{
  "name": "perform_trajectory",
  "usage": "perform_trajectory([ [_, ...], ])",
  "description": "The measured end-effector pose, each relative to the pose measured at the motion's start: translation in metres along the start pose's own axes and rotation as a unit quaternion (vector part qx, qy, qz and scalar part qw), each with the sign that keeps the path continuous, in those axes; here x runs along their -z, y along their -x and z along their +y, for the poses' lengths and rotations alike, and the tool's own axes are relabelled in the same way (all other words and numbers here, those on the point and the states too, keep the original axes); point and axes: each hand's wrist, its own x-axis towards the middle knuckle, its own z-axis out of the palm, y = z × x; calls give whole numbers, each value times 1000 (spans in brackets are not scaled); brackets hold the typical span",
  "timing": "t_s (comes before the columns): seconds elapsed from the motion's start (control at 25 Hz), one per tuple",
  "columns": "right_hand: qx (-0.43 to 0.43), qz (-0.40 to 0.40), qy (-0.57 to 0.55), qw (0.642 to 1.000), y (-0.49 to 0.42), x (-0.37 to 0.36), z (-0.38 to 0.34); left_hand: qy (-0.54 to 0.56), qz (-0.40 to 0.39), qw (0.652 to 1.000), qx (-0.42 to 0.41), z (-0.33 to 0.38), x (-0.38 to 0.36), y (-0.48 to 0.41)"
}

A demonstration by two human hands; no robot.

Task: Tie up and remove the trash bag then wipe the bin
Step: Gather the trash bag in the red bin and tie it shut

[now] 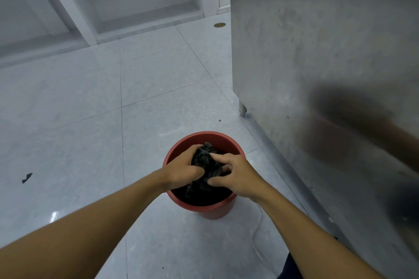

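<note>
- The red bin (202,208) stands upright on the tiled floor (90,120), just beside the steel cabinet (317,52) on its right, its mouth facing straight up.
- The black trash bag (204,158) is inside the bin, its top gathered into a bunch that rises through the middle of the opening; its long axis runs roughly up and down, in line with the bin.
- The left hand (184,169) has its fingers closed on the gathered plastic from the left.
- The right hand (233,176) pinches the same bunch from the right, thumb and fingers narrowed on it.
- As I judge it, the tying is under way; whether a knot is already formed is hidden by the hands.
- Lifting the bag out and wiping the bin are both left to do; no cloth is in view.
- A small dark scrap (27,177) lies on the floor well to the left.
</note>
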Motion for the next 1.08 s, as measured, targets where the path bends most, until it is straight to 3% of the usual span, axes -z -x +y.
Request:
perform_trajectory([
  [0.2, 51, 82, 100, 990, -3, -9, 2, -107, 6, 994, -22, -5, 3, 0],
  [0.32, 72, 114, 84, 987, -5, -9, 4, -191, 17, 981, -44, -15, 9, -6],
  [0.52, 23, 114, -9, 993, -7, -10, 7, -321, 51, 941, -97, -35, 10, -10],
  [0.68, -52, 66, -91, 992, -8, -8, 6, -225, 103, 962, -117, -37, -13, -26],
  [0.84, -71, 29, -57, 995, -9, -1, 3, -119, 119, 977, -132, -35, -28, -41],
  [1.08, -21, 165, 88, 982, -15, -2, 3, -93, 140, 975, -146, -25, -37, -46],
])
